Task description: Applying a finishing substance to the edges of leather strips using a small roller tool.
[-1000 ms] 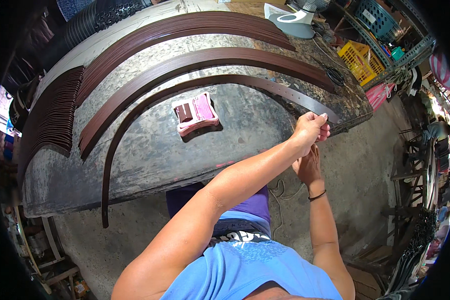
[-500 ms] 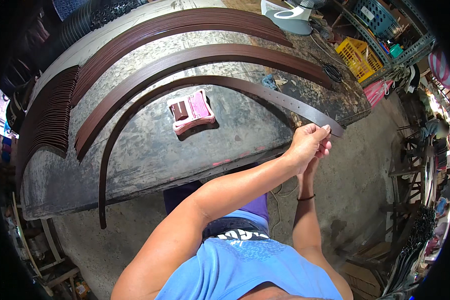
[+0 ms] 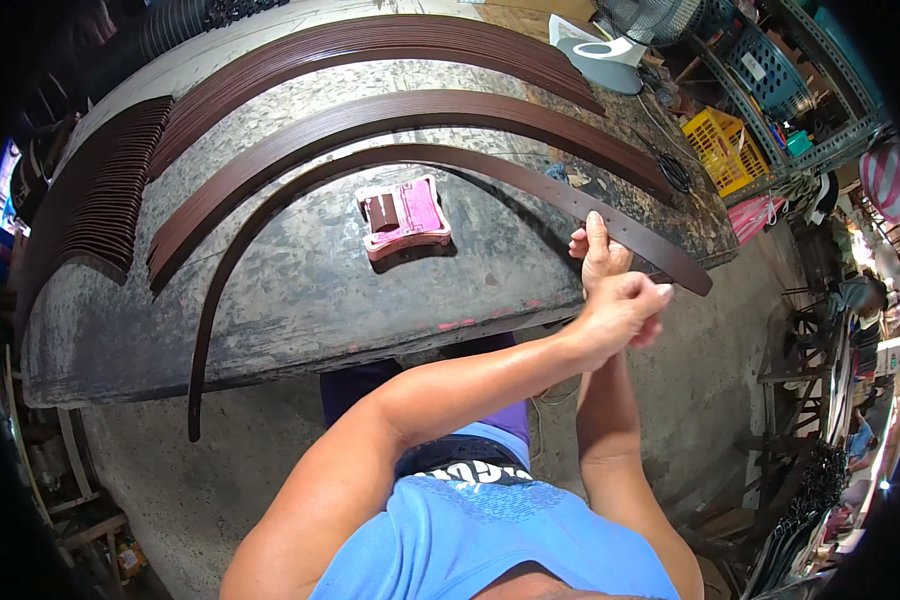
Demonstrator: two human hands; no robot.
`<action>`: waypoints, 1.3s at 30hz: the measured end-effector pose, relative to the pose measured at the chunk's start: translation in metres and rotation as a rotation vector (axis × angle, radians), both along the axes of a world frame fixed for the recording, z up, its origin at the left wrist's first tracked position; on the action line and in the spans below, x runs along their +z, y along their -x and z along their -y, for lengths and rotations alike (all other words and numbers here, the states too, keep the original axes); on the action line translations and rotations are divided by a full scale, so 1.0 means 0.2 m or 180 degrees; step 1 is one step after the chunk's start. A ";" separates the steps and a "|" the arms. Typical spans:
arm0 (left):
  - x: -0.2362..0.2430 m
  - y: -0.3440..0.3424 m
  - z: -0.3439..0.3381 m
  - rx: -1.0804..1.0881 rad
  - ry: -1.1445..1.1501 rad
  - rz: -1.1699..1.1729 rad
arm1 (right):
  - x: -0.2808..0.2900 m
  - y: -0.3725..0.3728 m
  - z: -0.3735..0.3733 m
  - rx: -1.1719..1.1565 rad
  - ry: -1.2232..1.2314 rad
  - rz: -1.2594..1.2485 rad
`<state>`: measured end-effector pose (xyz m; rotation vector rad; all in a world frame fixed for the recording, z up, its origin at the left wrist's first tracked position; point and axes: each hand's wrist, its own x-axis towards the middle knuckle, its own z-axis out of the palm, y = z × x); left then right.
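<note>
A long dark brown leather belt strap (image 3: pixel 410 153) with punched holes arches across the worktable, its far left end hanging over the front edge. My right hand (image 3: pixel 602 258) grips it near its holed end, thumb on top and fingers beneath. Just below that end, my left hand (image 3: pixel 625 308) crosses in front of my right wrist. Its fingers are curled together, slightly blurred, and apart from the strap as far as I can see; whether they hold anything small is hidden. Inside the arch sits a pink pad with a pale wavy rim (image 3: pixel 422 210), a small brown piece (image 3: pixel 381 213) on it.
Behind the strap lie a curved bundle of brown straps (image 3: pixel 410 104) and a larger bundle (image 3: pixel 370 45). Another fanned stack (image 3: pixel 95 200) stands at the left. Scissors (image 3: pixel 674 173), a fan (image 3: pixel 650 15), a yellow crate (image 3: pixel 722 150) and a blue basket (image 3: pixel 765 75) are at the right.
My left hand has let go of the strap's end and drawn slightly lower. My right hand has come up from underneath and taken hold of the strap near its holes. The view has shifted a little.
</note>
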<state>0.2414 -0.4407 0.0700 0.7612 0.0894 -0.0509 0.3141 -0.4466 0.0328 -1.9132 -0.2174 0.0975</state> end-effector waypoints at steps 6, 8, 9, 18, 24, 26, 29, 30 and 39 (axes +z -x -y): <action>-0.32 -0.03 -0.37 0.1725 0.0509 -0.0883 | -0.10 -0.06 0.02 0.0273 -0.1506 -0.0043; -0.36 -0.08 -0.42 0.1683 0.0732 -0.0944 | -0.08 -0.04 0.03 0.0260 -0.1558 -0.0128; -0.36 -0.10 -0.44 0.1629 0.0933 -0.0998 | -0.08 -0.04 0.02 0.0235 -0.1630 -0.0209; -0.31 -0.21 -0.47 0.1551 0.1110 -0.0655 | -0.10 -0.01 0.04 0.0378 -0.1513 -0.0242; -0.31 -0.23 -0.48 0.1579 0.1209 -0.0613 | -0.08 0.03 0.02 0.0422 -0.1283 0.0070; -0.33 -0.23 -0.48 0.1637 0.1159 -0.0530 | -0.08 0.03 0.02 0.0420 -0.1279 0.0065; -0.35 -0.23 -0.48 0.1703 0.1133 -0.0377 | -0.08 0.03 0.01 0.0386 -0.1307 0.0058; -0.35 -0.22 -0.49 0.1700 0.1009 -0.0343 | -0.08 0.03 0.00 0.0353 -0.1339 0.0058; -0.40 -0.18 -0.50 0.1498 0.0962 0.0278 | -0.08 -0.01 0.01 0.0575 -0.1311 0.0089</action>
